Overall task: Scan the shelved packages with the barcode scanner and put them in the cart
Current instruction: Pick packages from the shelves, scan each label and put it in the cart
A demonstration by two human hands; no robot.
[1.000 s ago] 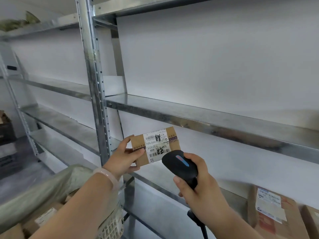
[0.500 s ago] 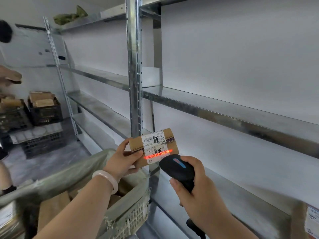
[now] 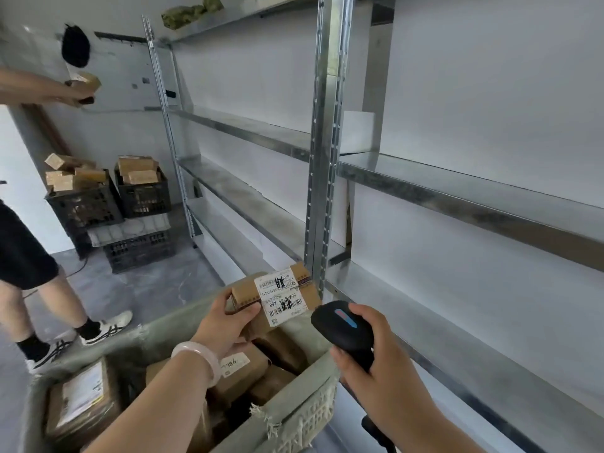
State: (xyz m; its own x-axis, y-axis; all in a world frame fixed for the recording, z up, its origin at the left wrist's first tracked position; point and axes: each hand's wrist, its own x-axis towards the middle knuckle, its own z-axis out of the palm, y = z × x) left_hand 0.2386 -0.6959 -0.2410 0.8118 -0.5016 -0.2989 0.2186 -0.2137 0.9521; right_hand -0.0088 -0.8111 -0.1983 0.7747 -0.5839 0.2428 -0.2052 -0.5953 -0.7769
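Observation:
My left hand [image 3: 225, 325] grips a small brown cardboard package [image 3: 277, 297] with a white barcode label, holding it over the far end of the cart [image 3: 294, 400]. The cart is lined with grey-green cloth and holds several brown packages [image 3: 81, 400]. To the right of the package, my right hand [image 3: 376, 351] grips the black barcode scanner [image 3: 341, 325] by its handle. The scanner head sits just right of the package label. No red scan line shows on the label.
Bare metal shelves [image 3: 457, 191] run along the white wall on the right. Another person [image 3: 29, 256] stands at the left, holding a package [image 3: 86, 81] up. Black crates [image 3: 140, 194] of packages are stacked on the floor at the back.
The view swung left and down toward the cart. My left hand carried the package down over the cart. The red scan line on the label has gone out.

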